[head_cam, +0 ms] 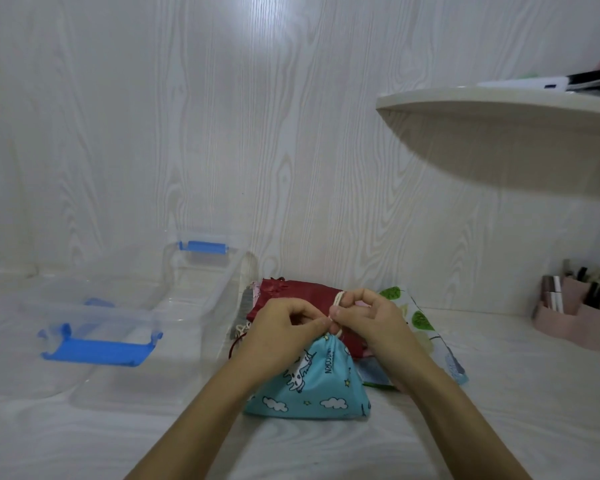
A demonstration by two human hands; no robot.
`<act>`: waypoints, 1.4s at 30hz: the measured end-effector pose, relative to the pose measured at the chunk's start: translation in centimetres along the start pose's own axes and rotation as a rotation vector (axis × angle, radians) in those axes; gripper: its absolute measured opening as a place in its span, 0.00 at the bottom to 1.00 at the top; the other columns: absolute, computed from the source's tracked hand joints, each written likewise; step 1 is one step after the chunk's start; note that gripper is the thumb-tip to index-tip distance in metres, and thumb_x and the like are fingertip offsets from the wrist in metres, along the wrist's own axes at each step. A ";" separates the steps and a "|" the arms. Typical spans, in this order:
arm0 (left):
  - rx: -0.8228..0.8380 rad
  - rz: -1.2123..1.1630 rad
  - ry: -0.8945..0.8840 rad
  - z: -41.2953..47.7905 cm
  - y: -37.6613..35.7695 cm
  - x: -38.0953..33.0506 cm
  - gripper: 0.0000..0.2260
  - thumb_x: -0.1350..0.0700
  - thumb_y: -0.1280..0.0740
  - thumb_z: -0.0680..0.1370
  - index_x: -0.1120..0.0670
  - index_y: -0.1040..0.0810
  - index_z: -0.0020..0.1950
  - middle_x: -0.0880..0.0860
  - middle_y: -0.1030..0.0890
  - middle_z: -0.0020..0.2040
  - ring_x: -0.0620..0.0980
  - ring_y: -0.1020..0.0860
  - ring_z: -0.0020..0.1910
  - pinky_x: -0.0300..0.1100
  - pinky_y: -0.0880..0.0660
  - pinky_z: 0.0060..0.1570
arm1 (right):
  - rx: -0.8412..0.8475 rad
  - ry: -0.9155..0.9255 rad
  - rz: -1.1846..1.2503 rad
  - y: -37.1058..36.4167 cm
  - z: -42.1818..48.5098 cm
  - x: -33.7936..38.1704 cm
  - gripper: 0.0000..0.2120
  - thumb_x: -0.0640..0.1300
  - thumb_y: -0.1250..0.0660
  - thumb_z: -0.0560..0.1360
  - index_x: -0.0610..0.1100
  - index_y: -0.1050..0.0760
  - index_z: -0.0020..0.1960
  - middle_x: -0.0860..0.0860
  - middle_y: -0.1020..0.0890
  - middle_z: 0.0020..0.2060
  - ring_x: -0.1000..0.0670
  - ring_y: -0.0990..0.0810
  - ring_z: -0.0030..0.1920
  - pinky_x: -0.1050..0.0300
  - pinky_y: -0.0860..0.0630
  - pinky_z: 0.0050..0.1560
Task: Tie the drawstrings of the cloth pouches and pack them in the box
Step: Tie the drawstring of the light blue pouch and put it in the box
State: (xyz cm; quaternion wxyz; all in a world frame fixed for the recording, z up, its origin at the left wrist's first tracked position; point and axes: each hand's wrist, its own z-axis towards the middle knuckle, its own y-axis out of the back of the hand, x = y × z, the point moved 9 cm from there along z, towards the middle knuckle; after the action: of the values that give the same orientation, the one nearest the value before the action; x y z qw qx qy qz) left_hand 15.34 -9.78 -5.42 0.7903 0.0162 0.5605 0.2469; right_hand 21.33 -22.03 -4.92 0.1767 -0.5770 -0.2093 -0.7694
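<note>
Head view. Blue pouch [312, 382] lies on the table [499, 393] at centre, its neck gathered shut. Left hand [284, 323], fingers curled, pinches the cream cord [338, 299] at the neck. Right hand [364, 317] grips the same cord, which loops over its fingers. Red pouch [298, 292] and leaf-print pouch [416, 317] lie just behind. Clear box [201, 306] stands open just left of the pouches, and its lid [94, 327] with blue clips lies further left. Pink organiser [575, 317] sits at far right beneath a shelf [499, 109].
</note>
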 end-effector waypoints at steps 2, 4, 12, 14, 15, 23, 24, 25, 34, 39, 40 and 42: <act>-0.068 0.052 0.006 0.1 0.5 0.0 0.06 0.54 0.32 0.76 0.51 0.18 0.39 0.47 0.20 0.34 0.44 0.26 0.32 0.38 0.28 0.37 | 0.038 0.008 0.025 -0.4 -0.2 0.1 0.08 0.34 0.28 0.72 0.39 0.27 0.46 0.42 0.16 0.38 0.49 0.18 0.38 0.60 0.22 0.39; -0.102 0.116 -0.017 0.0 0.7 -0.4 0.06 0.55 0.34 0.77 0.53 0.21 0.41 0.45 0.24 0.33 0.37 0.30 0.29 0.29 0.33 0.31 | 0.012 0.065 -0.025 -0.4 -0.1 0.3 0.08 0.34 0.27 0.71 0.38 0.26 0.45 0.45 0.17 0.36 0.51 0.19 0.37 0.60 0.21 0.39; -0.049 0.183 -0.102 -0.2 -0.1 -0.9 0.06 0.53 0.37 0.80 0.50 0.23 0.44 0.45 0.23 0.36 0.36 0.28 0.31 0.29 0.31 0.32 | -0.134 0.351 -0.422 -0.2 -0.3 1.8 0.08 0.37 0.28 0.73 0.49 0.16 0.47 0.55 0.15 0.39 0.57 0.17 0.41 0.65 0.21 0.43; -0.045 0.199 -0.102 -0.1 0.0 -0.9 0.06 0.53 0.37 0.80 0.50 0.23 0.44 0.46 0.22 0.37 0.36 0.27 0.32 0.28 0.30 0.33 | -0.115 0.377 -0.467 -0.4 -0.3 1.8 0.07 0.38 0.29 0.73 0.48 0.16 0.47 0.56 0.15 0.40 0.58 0.18 0.42 0.67 0.22 0.43; -0.044 0.207 -0.102 -0.1 0.0 -0.9 0.06 0.53 0.37 0.80 0.50 0.23 0.45 0.47 0.21 0.38 0.36 0.27 0.33 0.29 0.30 0.32 | -0.107 0.365 -0.467 -0.4 -0.2 1.7 0.07 0.39 0.30 0.74 0.49 0.16 0.46 0.56 0.16 0.40 0.58 0.18 0.42 0.67 0.23 0.42; -0.022 0.256 -0.127 -0.1 -0.2 -1.3 0.06 0.53 0.37 0.80 0.50 0.23 0.46 0.46 0.20 0.38 0.40 0.26 0.33 0.30 0.30 0.32 | 0.150 -0.212 0.244 -1.7 0.9 -3.6 0.17 0.45 0.31 0.69 0.31 0.22 0.49 0.39 0.23 0.46 0.41 0.25 0.48 0.40 0.27 0.58; -0.018 0.259 -0.132 -0.1 -0.2 -1.3 0.06 0.52 0.37 0.80 0.50 0.23 0.46 0.46 0.20 0.39 0.41 0.24 0.34 0.30 0.29 0.33 | 0.174 -0.288 0.353 -2.0 0.6 -3.9 0.19 0.43 0.31 0.69 0.31 0.22 0.54 0.38 0.22 0.49 0.40 0.24 0.50 0.40 0.28 0.62; -0.013 0.262 -0.136 0.0 -0.2 -1.3 0.06 0.52 0.37 0.80 0.49 0.23 0.46 0.46 0.20 0.40 0.44 0.23 0.36 0.33 0.27 0.35 | 0.205 -0.338 0.424 -2.4 0.3 -4.0 0.21 0.42 0.31 0.69 0.30 0.23 0.57 0.37 0.22 0.51 0.40 0.22 0.52 0.41 0.28 0.64; -0.068 0.458 -0.203 0.5 0.5 -1.0 0.09 0.51 0.41 0.81 0.50 0.23 0.47 0.45 0.21 0.40 0.40 0.24 0.39 0.37 0.27 0.43 | 0.255 -0.286 0.504 -3.5 0.3 -4.1 0.16 0.38 0.34 0.75 0.30 0.23 0.59 0.35 0.20 0.54 0.39 0.23 0.56 0.43 0.28 0.66; -0.074 0.299 -0.158 0.4 0.0 -0.2 0.09 0.51 0.40 0.81 0.51 0.24 0.45 0.44 0.25 0.35 0.38 0.29 0.32 0.31 0.34 0.34 | 0.048 -0.037 0.222 -1.3 1.1 -2.8 0.16 0.43 0.30 0.65 0.35 0.17 0.48 0.34 0.18 0.43 0.42 0.22 0.45 0.44 0.25 0.51; -0.074 0.277 -0.155 0.5 0.0 -0.1 0.09 0.51 0.40 0.81 0.51 0.24 0.45 0.44 0.25 0.35 0.38 0.30 0.32 0.32 0.34 0.34 | 0.055 -0.027 0.207 -1.2 1.2 -2.7 0.16 0.44 0.28 0.65 0.35 0.17 0.48 0.37 0.17 0.42 0.43 0.21 0.44 0.45 0.25 0.50; -0.066 0.227 -0.149 0.5 -0.1 -0.2 0.09 0.51 0.40 0.81 0.51 0.24 0.44 0.44 0.26 0.34 0.38 0.30 0.32 0.32 0.33 0.34 | 0.039 -0.017 0.155 -0.8 1.0 -2.6 0.12 0.44 0.25 0.68 0.37 0.17 0.47 0.40 0.16 0.41 0.44 0.19 0.42 0.48 0.23 0.49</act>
State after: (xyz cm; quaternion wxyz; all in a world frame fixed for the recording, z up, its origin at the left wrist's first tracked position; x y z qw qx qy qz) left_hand 15.80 -9.76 -5.10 0.7969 0.0718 0.4864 0.3509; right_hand 22.44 -20.69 -7.22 0.2449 -0.5946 -0.1803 -0.7443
